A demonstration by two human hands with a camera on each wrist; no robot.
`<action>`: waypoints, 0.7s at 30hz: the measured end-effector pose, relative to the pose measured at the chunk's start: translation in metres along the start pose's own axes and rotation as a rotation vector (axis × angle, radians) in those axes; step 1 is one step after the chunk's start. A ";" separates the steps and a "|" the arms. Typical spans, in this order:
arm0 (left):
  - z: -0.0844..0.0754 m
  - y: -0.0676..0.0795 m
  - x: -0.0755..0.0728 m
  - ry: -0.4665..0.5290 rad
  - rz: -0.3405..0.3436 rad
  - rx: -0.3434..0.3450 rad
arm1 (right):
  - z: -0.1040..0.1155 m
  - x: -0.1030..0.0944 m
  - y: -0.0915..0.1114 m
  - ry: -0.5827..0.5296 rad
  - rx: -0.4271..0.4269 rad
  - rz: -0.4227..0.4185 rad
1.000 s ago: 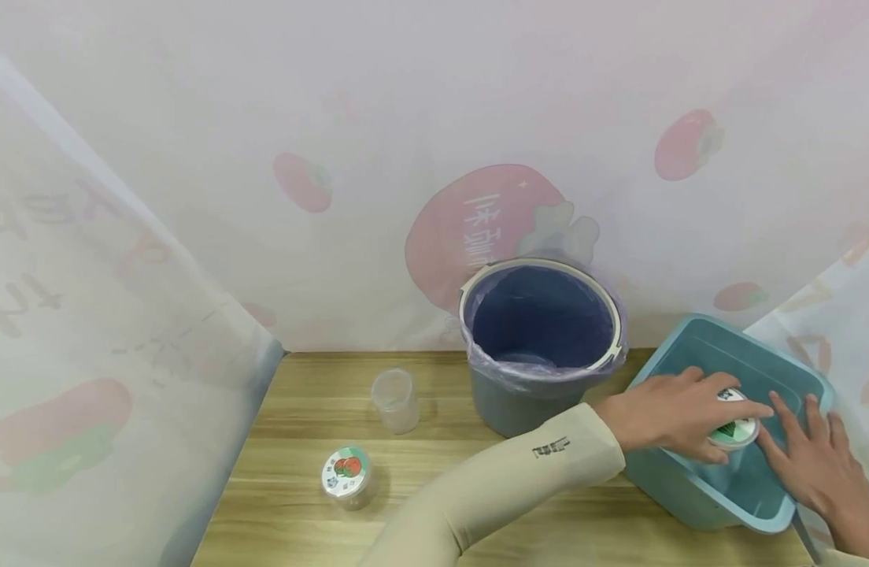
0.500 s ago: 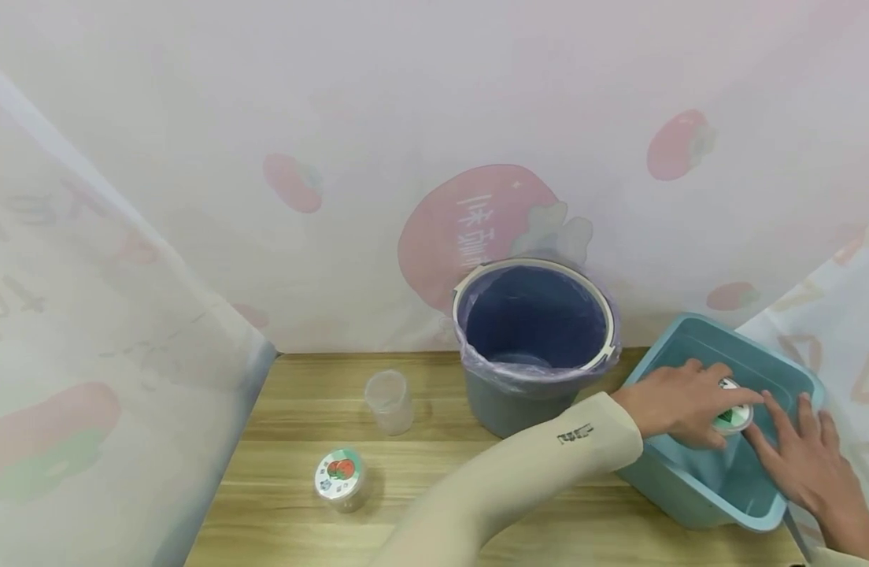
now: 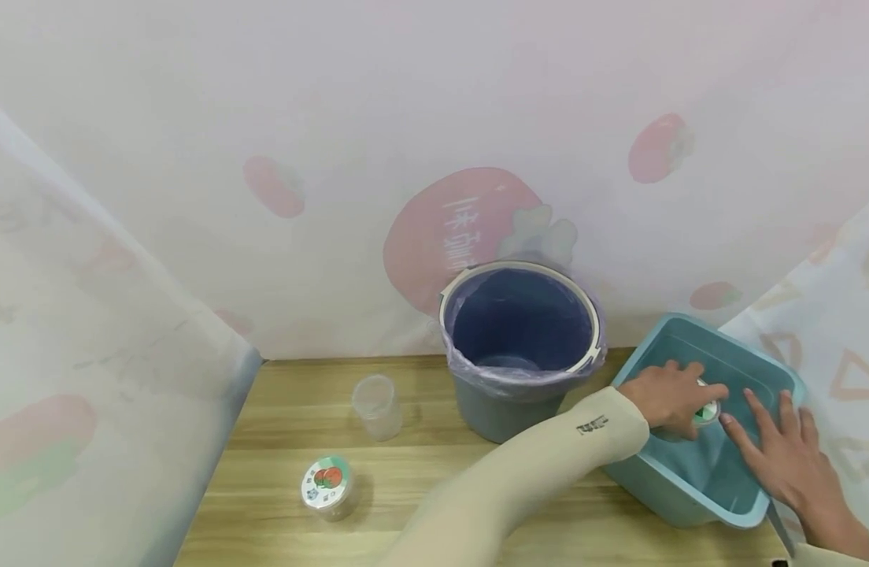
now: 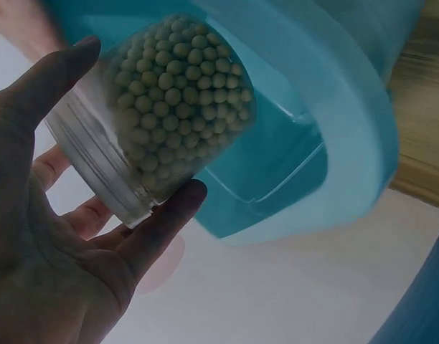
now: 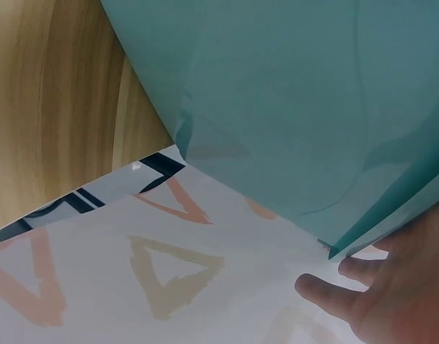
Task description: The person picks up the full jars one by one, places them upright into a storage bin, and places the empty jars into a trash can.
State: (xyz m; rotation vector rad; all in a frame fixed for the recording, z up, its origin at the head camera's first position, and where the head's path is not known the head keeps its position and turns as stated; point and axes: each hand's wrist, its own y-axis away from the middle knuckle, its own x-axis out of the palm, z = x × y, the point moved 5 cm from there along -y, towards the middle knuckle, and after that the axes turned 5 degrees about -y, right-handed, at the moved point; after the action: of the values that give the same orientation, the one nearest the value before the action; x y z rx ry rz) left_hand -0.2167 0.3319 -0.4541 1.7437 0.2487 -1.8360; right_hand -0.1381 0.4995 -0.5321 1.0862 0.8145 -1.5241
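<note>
Left hand (image 3: 667, 398) grips a jar (image 4: 178, 100) between the edges of an open bin (image 3: 714, 466).

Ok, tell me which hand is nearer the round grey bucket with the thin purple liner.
Left. The left hand is over the rectangular blue plastic basin, right of the bucket; the right hand is farther off, at the basin's right rim.

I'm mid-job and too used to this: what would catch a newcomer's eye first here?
Probably the jar of pale round beads, gripped in the left hand at the teal basin, far right in the head view. Next, the bag-lined bucket standing mid-table against the backdrop, then the jar with red tomatoes on its lid, front left.
</note>
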 end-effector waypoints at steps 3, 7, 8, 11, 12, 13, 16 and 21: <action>-0.002 -0.004 0.004 -0.029 0.018 -0.016 | 0.001 0.000 0.000 0.001 -0.003 -0.001; -0.007 -0.005 0.007 -0.084 0.047 -0.031 | 0.002 0.000 0.000 0.000 0.006 -0.004; -0.008 -0.004 0.007 -0.098 0.059 -0.036 | 0.002 0.001 0.000 0.001 0.008 -0.001; -0.012 0.000 0.010 -0.135 0.089 -0.052 | 0.002 0.002 0.000 0.005 0.006 0.008; -0.013 0.002 0.010 -0.143 0.095 -0.056 | 0.003 0.002 0.000 0.006 0.007 0.011; -0.014 0.003 0.011 -0.150 0.103 -0.060 | 0.003 0.003 0.000 0.006 0.007 0.012; -0.015 0.007 0.014 -0.160 0.111 -0.068 | 0.003 0.003 0.000 0.000 0.005 0.006; -0.014 0.012 0.022 -0.143 0.089 -0.044 | 0.002 0.002 0.001 -0.009 0.007 -0.014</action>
State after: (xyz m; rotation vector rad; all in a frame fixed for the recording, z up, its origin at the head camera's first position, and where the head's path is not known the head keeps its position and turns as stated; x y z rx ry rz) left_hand -0.1981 0.3233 -0.4741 1.5603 0.1509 -1.8664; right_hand -0.1377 0.4965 -0.5326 1.0800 0.8124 -1.5433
